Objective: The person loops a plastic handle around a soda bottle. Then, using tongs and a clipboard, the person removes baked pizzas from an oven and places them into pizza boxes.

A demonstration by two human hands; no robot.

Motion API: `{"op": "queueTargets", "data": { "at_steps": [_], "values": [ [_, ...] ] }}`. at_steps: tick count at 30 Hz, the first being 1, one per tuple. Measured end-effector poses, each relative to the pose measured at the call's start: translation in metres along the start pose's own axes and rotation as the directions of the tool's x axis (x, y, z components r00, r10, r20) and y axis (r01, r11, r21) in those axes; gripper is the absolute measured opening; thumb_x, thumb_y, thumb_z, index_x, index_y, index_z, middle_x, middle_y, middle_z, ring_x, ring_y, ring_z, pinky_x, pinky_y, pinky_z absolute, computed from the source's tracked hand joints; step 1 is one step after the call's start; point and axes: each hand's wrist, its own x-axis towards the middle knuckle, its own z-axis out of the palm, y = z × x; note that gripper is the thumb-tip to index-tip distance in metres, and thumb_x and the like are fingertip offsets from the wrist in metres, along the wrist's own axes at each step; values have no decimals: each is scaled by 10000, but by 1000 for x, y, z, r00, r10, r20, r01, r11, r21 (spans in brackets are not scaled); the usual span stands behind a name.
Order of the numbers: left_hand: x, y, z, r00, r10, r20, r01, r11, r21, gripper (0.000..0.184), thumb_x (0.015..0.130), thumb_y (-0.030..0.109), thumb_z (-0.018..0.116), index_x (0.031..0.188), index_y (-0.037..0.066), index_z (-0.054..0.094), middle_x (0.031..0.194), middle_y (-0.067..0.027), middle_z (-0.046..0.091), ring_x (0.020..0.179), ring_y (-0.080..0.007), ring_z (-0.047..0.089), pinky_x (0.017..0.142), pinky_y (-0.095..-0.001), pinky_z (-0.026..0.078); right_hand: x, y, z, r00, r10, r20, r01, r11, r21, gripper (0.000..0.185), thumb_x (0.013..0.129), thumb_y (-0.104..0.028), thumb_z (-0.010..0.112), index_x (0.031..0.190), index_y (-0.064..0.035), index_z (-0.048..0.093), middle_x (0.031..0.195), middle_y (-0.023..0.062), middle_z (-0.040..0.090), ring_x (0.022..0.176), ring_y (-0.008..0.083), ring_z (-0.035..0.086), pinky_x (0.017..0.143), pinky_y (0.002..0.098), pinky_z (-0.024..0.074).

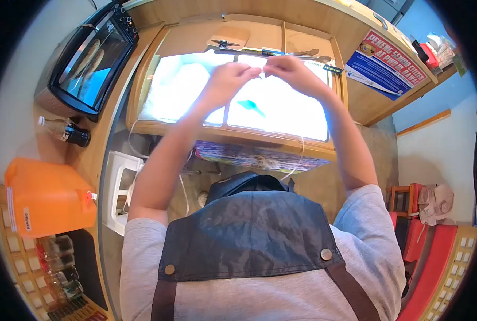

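Note:
My left hand and my right hand are raised close together above a brightly lit white surface. Thumb and fingers are pinched on both hands, and the fingertips nearly meet. A tiny whitish piece shows between them, too small and overexposed to name. Below the hands, a teal-blue patch or piece lies on the white surface. A wooden frame borders the lit area. Beyond the hands are a small board with a dark metal clip-like piece and black-and-yellow strips.
At left stand a black toaster oven, a lying bottle of dark liquid and an orange jug. A white plastic stool is below. A poster covers the right panel. A red bench and bag are at right.

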Motion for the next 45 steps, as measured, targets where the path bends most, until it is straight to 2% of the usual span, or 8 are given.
{"op": "queueTargets", "data": {
  "at_steps": [8,13,17,26,34,37,40,45],
  "values": [
    [-100,-124,-174,742,-487,-461,590,801,103,316,803,327,592,728,29,662,650,-18,598,641,-77,518,605,-216,387,-160,137,-88,832,555,-5,-473,713,517,238,839,-312,555,752,-91,550,526,-101,341,421,16,289,375,186,193],
    [-101,-107,-120,859,-376,-347,502,493,711,374,793,271,567,1113,79,558,1123,-148,543,1019,-271,524,891,-351,392,-141,126,-29,769,636,63,-611,703,364,233,848,-316,541,806,-87,551,575,-88,392,456,15,318,396,175,234],
    [-73,-37,8,993,-112,-43,120,909,400,438,868,298,468,1182,-8,458,1278,-217,372,1196,-315,350,1011,-365,262,-90,33,50,780,535,325,-626,661,413,232,841,-281,554,947,-76,529,684,-74,407,528,20,323,455,167,258],
    [-101,-51,28,942,-308,134,335,867,-369,355,858,302,484,621,46,554,604,9,476,594,-80,420,560,-238,343,-128,11,17,939,211,-272,341,-687,642,242,936,-168,345,1040,-17,503,589,-43,242,481,63,214,416,207,200],
    [-122,15,65,887,-36,460,44,999,-7,249,832,284,541,807,58,643,721,-114,614,673,-231,606,611,-302,458,-134,31,21,471,662,-583,510,334,792,301,925,-194,382,1106,11,507,861,96,572,788,157,549,785,257,430],
    [-111,58,34,888,34,459,15,995,-102,256,833,302,525,815,76,645,727,-121,611,698,-266,598,630,-337,461,-146,43,49,735,504,-454,-269,831,486,401,912,-301,416,1064,47,544,1041,145,585,952,197,568,870,297,413],
    [-97,71,2,902,-150,405,86,982,171,254,830,295,521,797,76,645,734,-132,607,693,-290,583,640,-369,454,-160,47,53,703,637,317,-704,559,438,490,886,-391,443,1078,48,544,1034,126,592,910,198,581,844,300,422],
    [-83,66,24,816,-88,571,-174,905,388,237,828,257,500,820,60,631,777,-152,606,714,-315,573,648,-391,450,-122,-33,48,984,170,-44,-164,980,113,474,886,-406,435,1042,25,555,800,69,622,655,160,584,612,259,461]
  ]
}}
